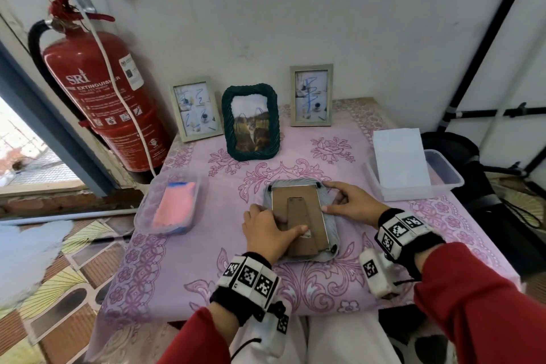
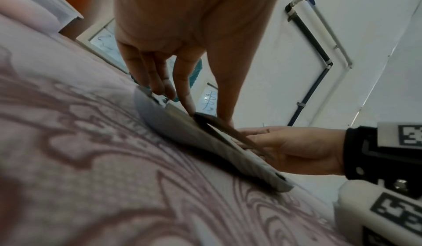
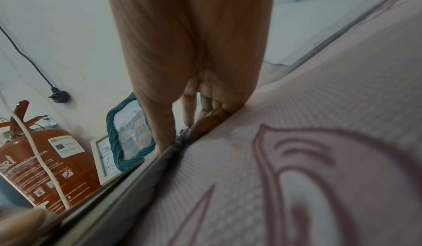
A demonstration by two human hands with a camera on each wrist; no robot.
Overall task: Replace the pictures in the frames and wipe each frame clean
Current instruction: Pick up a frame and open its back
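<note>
A grey picture frame (image 1: 332, 229) lies face down on the pink floral tablecloth (image 1: 310, 284), its brown backing board (image 1: 295, 194) and folded stand (image 1: 298, 211) facing up. My left hand (image 1: 270, 235) rests on the board's left side with the thumb stretched across the stand. In the left wrist view its fingers (image 2: 160, 80) reach straight down to the frame (image 2: 182, 134). My right hand (image 1: 353, 204) lies at the frame's right edge, index finger toward the top right clip, thumb on the board's edge. The right wrist view shows that hand (image 3: 194, 69) beside the frame's rim (image 3: 137, 177).
A dark green frame (image 1: 250, 122) and two pale frames (image 1: 196, 108) (image 1: 311, 94) stand at the back by the wall. A clear tub with a pink cloth (image 1: 174, 205) sits left; a tub (image 1: 446, 176) with white sheets (image 1: 399, 162) sits right. A red extinguisher (image 1: 97, 91) stands far left.
</note>
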